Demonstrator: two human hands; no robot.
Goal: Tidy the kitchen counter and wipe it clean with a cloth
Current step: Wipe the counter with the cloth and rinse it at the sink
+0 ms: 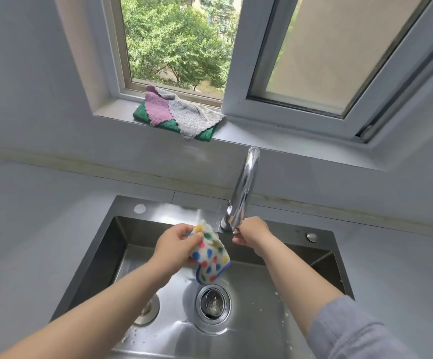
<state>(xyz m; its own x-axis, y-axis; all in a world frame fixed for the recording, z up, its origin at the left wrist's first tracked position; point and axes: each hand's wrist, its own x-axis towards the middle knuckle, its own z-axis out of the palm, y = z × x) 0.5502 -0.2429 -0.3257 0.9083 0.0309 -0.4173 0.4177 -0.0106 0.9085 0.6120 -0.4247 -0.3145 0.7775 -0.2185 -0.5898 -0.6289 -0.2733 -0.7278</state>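
Observation:
My left hand [176,244] grips a white cloth with coloured dots and a blue edge [211,255], held bunched above the steel sink [111,229]. The cloth hangs over the round drain strainer [212,304]. My right hand [251,233] is closed around the lever at the base of the chrome tap [243,190], just right of the cloth. No water stream is visible from the spout. The grey counter [28,229] surrounds the sink on both sides.
A pile of pink, grey and green cloths [181,115] lies on the window sill behind the sink. The window above is partly slid open. A second round plug [146,310] sits in the sink floor at left. Droplets dot the basin.

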